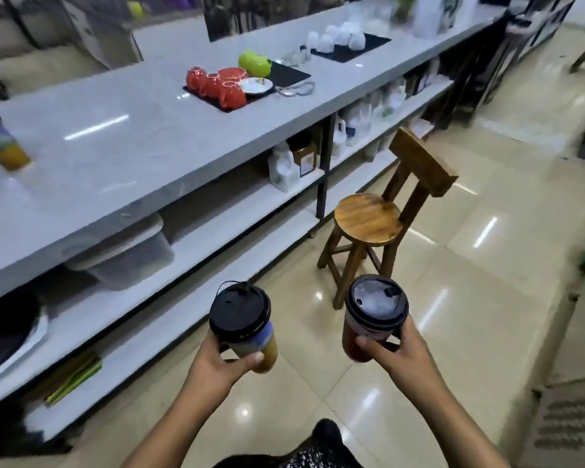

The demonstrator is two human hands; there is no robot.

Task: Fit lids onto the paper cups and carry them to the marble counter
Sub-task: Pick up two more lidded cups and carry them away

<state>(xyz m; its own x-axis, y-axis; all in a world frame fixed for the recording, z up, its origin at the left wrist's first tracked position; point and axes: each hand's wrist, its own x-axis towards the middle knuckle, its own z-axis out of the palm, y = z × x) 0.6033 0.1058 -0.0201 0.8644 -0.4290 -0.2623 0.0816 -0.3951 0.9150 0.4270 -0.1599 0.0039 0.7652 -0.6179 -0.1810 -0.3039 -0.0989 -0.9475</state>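
I hold two lidded paper cups above the tiled floor. My left hand [222, 361] grips a yellow and blue cup [247, 329] capped with a black lid. My right hand [394, 349] grips a brown cup [368, 329] whose black lid has a shiny top. Both cups are upright and a little apart. The long marble counter [122, 153] runs along my left. A third lidded cup [2, 143], yellow and blue, stands on the counter at its far left edge.
A wooden stool with a backrest [372, 224] stands on the floor just ahead of the cups. On the counter lie a black mat with red cups [213, 86], a green teapot [254, 62] and white cups [345, 38]. Shelves under the counter hold bottles and a bin [129, 255].
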